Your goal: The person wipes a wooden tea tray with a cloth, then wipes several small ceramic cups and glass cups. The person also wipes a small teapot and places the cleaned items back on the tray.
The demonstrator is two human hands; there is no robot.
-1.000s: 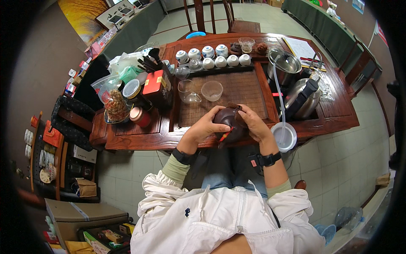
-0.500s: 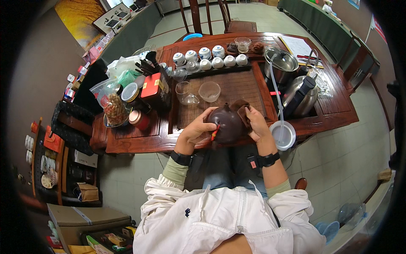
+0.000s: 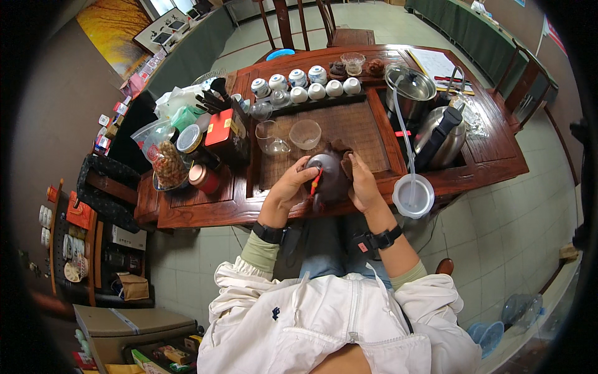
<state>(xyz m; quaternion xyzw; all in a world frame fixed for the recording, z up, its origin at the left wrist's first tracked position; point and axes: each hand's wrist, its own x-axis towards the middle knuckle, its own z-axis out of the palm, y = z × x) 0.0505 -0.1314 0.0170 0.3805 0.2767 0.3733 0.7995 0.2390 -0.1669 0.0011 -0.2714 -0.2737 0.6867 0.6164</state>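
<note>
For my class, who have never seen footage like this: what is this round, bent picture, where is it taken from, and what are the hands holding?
The picture comes from a wide fisheye camera worn on a person's head, looking down, so straight edges bend. No machine is involved: these are the person's own bare hands. The left hand and right hand together hold a dark brown teapot at the near edge of a wooden tea table. On it stand small white cups, a glass bowl, a glass pitcher and a metal kettle.

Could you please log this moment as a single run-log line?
left hand: holds teapot | right hand: holds teapot | place: over tea tray front edge | nearby: glass bowl, kettle
</note>
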